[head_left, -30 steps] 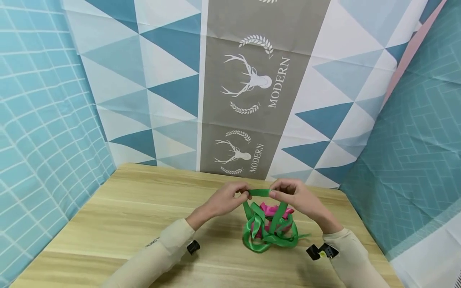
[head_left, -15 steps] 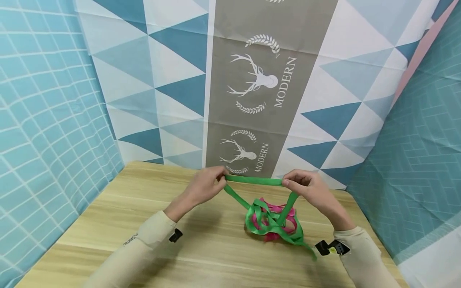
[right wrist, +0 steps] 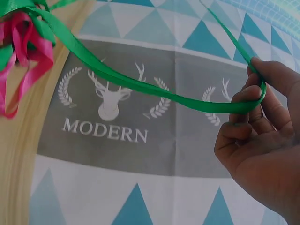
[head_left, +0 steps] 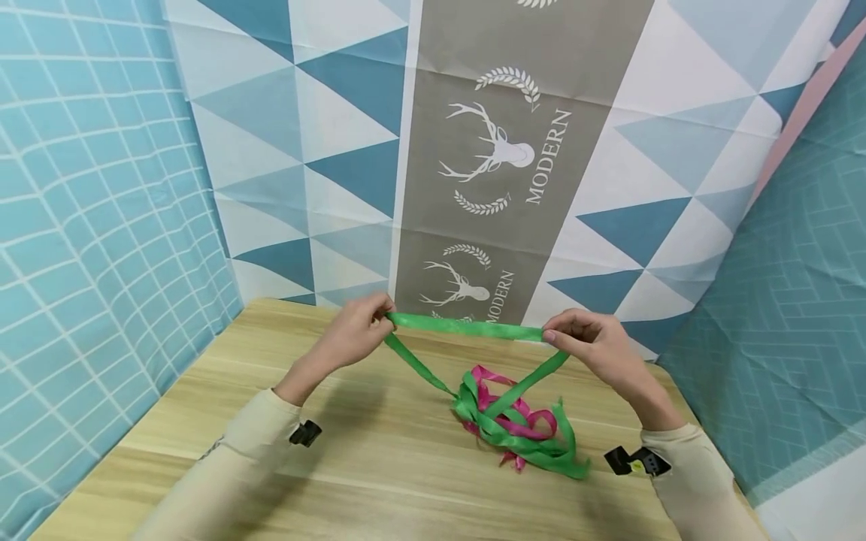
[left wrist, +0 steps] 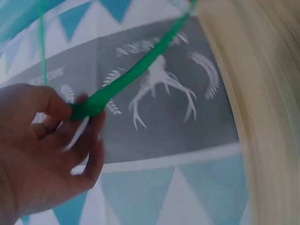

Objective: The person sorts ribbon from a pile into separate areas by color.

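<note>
A green ribbon (head_left: 467, 326) stretches nearly level between both hands, above the table. My left hand (head_left: 355, 330) pinches it between thumb and fingers; in the left wrist view the ribbon (left wrist: 136, 70) runs up and right from those fingertips. My right hand (head_left: 595, 346) pinches the other end of the stretch, and the right wrist view shows the ribbon (right wrist: 140, 84) bending around its fingers. From each hand a green length slants down to a tangled heap, where pink ribbon (head_left: 541, 424) is mixed with the green. The heap sits below and between the hands, its lower part on the table.
The wood-grain table (head_left: 379, 481) reaches back to a patterned cloth backdrop (head_left: 352, 150) with triangles and deer heads. A blue grid-patterned cloth (head_left: 101, 203) hangs at the left, and a teal cloth (head_left: 805, 300) at the right.
My left hand has moved left and up, and the right hand slightly right, so the green stretch between them has grown longer. The heap has loosened and shifted, showing more pink.
</note>
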